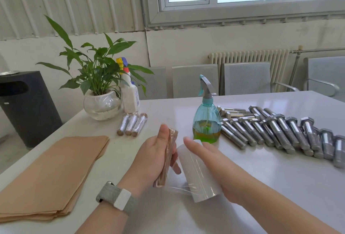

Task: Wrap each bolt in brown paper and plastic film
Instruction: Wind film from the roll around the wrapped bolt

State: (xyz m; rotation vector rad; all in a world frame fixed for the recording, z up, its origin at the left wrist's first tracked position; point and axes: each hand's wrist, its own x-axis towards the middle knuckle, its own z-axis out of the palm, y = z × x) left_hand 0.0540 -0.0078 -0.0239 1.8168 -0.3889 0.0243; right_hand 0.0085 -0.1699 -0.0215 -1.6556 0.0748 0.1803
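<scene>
While the paper-wrapped bolt (167, 156) is gripped in the left hand (152, 156), the film roll (197, 173) on the counter (261, 187) is pressed by the right hand (220, 166), fingers (192, 145) extended flat.

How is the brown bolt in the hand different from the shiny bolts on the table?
The wrapped bolt is covered in brown paper and film; the bare bolts are uncovered grey metal. The left hand holds the wrapped bolt up; the bare bolts lie on the table.

Potted plant (97, 69), spray bottle (206, 120)
</scene>
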